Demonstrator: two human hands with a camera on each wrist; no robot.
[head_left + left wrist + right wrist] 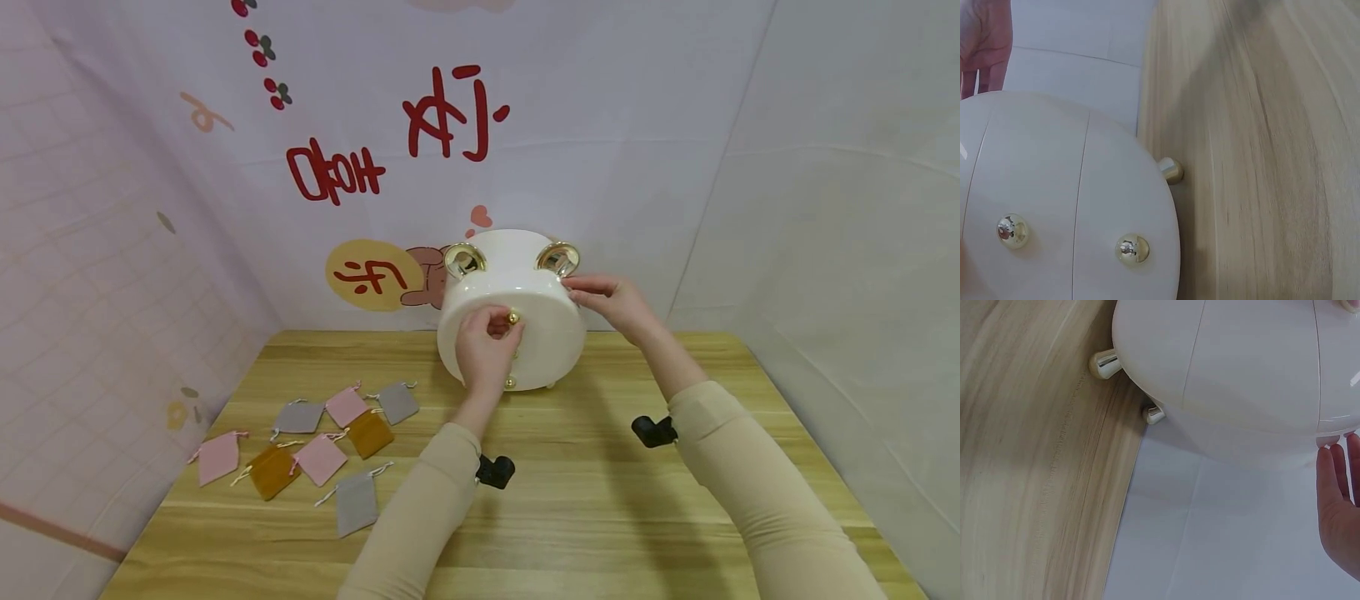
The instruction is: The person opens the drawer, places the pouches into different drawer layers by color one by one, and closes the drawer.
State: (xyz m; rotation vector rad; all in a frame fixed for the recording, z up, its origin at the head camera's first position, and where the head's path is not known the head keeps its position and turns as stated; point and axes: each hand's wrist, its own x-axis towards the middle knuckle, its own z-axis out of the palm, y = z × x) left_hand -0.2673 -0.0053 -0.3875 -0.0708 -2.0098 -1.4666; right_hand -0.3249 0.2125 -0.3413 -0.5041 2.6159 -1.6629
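A glossy white rounded drawer box (551, 346) stands at the back of the table, with two gold rings on top. Thin seams split its front into drawers with gold knobs (1132, 249). My left hand (483, 350) is at the upper front, thumb and forefinger pinching the top gold knob (513, 317). My right hand (615, 307) rests its fingertips against the box's upper right side, fingers nearly straight, as the right wrist view also shows. In the left wrist view the left hand is almost wholly out of frame.
Several small drawstring pouches in pink (320, 459), grey (356, 504) and mustard (273, 472) lie on the left of the wooden table (570, 517). Short gold feet (1105, 364) hold the box up. A printed cloth (600, 183) hangs right behind it.
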